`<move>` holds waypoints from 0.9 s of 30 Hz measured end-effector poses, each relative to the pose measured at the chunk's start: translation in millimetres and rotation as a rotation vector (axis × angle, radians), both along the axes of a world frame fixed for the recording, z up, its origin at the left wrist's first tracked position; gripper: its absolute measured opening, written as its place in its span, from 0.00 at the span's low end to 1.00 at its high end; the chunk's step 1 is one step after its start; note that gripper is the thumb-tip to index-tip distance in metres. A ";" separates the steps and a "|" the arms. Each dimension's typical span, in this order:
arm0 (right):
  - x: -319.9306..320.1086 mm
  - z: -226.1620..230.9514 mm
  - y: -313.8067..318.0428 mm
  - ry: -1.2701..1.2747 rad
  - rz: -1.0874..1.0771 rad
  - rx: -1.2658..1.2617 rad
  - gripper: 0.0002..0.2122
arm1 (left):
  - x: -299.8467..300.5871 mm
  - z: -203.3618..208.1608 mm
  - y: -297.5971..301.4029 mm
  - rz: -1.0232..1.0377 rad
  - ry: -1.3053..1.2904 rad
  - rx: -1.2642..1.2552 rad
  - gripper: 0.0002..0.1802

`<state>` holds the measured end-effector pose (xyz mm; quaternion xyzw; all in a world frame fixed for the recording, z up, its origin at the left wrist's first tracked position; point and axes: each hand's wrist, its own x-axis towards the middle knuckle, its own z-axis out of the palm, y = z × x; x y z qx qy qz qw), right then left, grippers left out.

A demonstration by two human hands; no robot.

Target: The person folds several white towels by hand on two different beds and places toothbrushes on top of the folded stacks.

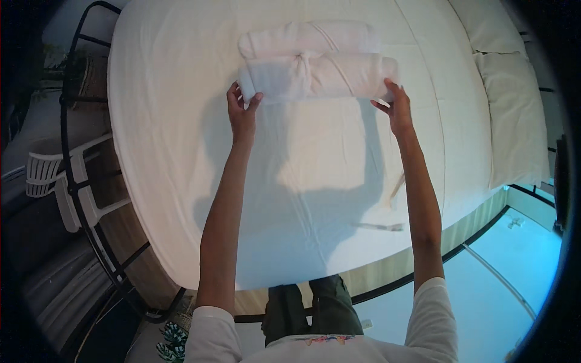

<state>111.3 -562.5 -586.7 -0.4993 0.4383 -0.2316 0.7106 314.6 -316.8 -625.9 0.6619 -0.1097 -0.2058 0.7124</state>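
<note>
Two rolled white towels lie side by side across the bed. The nearer rolled towel (339, 75) has a band or tie knotted around it left of its middle. My left hand (243, 112) holds its left end, with the thumb on the near side and the fingers around the end. At the opposite end, my right hand (394, 109) grips the roll with fingers over the edge and the thumb lower down. Just beyond rests the farther rolled towel (290, 39), touching the nearer one, with neither hand on it.
A white sheet covers the bed (169, 151). Near my right forearm lie a small slim item (381, 227) and a thin light strip (397, 184). Pillows (514, 115) line the right side. A black metal frame (65, 121) and a white plastic chair (78, 175) stand at left.
</note>
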 end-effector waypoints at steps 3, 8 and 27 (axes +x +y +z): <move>13.0 -44.2 -22.5 0.311 -0.047 0.017 0.20 | 13.9 -35.5 -12.9 -0.086 0.084 0.248 0.33; 16.9 -46.3 -43.6 0.220 -0.003 -0.177 0.25 | 30.8 -49.3 -1.4 0.073 0.065 -0.038 0.37; 70.3 -45.1 -65.6 0.005 0.331 -0.080 0.32 | 43.9 -34.0 9.0 0.033 0.231 -0.080 0.38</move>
